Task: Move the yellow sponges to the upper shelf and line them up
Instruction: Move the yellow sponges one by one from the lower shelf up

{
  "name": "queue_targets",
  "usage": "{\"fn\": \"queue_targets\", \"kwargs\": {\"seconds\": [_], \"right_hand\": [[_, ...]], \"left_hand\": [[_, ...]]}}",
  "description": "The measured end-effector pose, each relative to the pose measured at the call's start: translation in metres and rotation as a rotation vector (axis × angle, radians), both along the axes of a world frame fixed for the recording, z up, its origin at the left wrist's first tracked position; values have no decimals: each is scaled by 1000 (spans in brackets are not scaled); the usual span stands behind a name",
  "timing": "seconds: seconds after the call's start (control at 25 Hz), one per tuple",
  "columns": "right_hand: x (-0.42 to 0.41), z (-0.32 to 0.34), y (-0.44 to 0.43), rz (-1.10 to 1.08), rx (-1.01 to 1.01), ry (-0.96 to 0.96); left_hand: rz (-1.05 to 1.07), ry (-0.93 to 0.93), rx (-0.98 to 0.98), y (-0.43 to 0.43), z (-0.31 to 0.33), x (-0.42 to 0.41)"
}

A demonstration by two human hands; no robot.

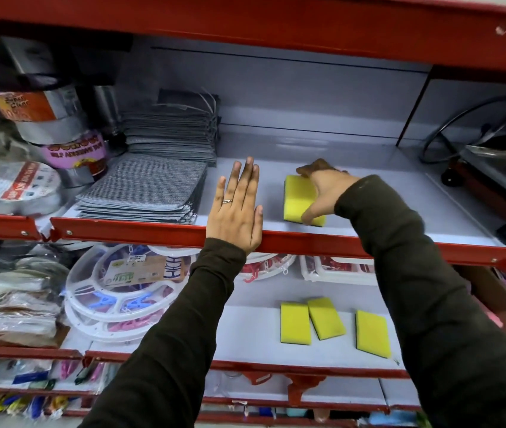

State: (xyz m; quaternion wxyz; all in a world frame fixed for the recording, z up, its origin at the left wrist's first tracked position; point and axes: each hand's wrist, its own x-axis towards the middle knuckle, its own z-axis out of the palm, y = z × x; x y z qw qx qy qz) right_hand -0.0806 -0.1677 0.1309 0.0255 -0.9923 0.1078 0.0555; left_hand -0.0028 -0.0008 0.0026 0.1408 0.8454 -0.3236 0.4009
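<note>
One yellow sponge (298, 199) lies flat on the upper shelf (400, 211), near its red front edge. My right hand (325, 188) grips it, fingers at its far end and thumb at its near end. My left hand (238, 208) rests flat and empty on the upper shelf's front edge, fingers together and stretched out, left of the sponge. On the lower shelf (245, 329) lie three more yellow sponges: two close together (295, 323) (326, 318) and one apart on the right (372, 333).
Stacks of grey cloths (150, 189) fill the upper shelf left of my left hand, with rolls of tape (20, 186) further left. A red trolley (492, 186) sits at the right. White round peg hangers (116, 291) occupy the lower shelf's left.
</note>
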Motion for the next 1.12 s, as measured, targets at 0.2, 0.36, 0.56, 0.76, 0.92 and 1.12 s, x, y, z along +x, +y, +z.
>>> {"fn": "queue_targets", "kwargs": {"seconds": [0.2,0.36,0.56,0.76,0.92,1.12], "right_hand": [[35,-34,3,79,90,130],[18,-23,-2,72,169,42],[-52,-4,8,115,314,-175],[-82,-58,19,62,504,148],[-61,-154,9,-56,332,425],[-48,-267,-5,-60,93,499]], "left_hand": [[8,4,7,0,0,-1],[6,14,17,0,0,-2],[12,14,24,-2,0,-4],[8,16,12,-2,-1,-4],[12,-6,2,-2,-1,-3],[2,-17,1,-4,-4,0]]}}
